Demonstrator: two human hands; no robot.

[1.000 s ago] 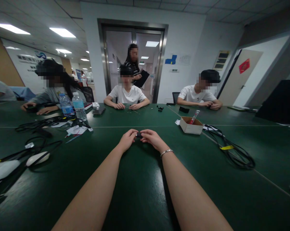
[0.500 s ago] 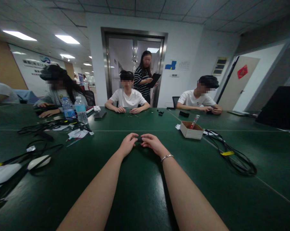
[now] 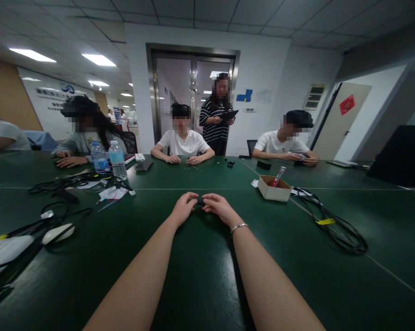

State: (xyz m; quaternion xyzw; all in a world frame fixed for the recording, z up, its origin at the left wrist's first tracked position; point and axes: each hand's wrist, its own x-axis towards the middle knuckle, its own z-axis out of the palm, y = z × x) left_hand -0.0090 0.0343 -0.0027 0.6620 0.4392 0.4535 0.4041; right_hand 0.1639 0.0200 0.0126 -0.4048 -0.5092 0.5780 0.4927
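Between my two hands is a small black object, too small and dark to tell its kind. My left hand has its fingers curled in against the object's left end. From the other side, my right hand pinches the right end between thumb and fingers; a silver bracelet circles that wrist. Both hands are low over the dark green table, and the fingers cover part of the object.
A small open box holding a clear and red tube stands right of my hands, near coiled black cable. To the left are water bottles, tangled cables, papers and a white mouse. Several people sit opposite; one stands holding a clipboard.
My hands keep nearly the same place and hold on the small black object. The standing person has shifted to the right and turned more toward the table. The view has moved very slightly.
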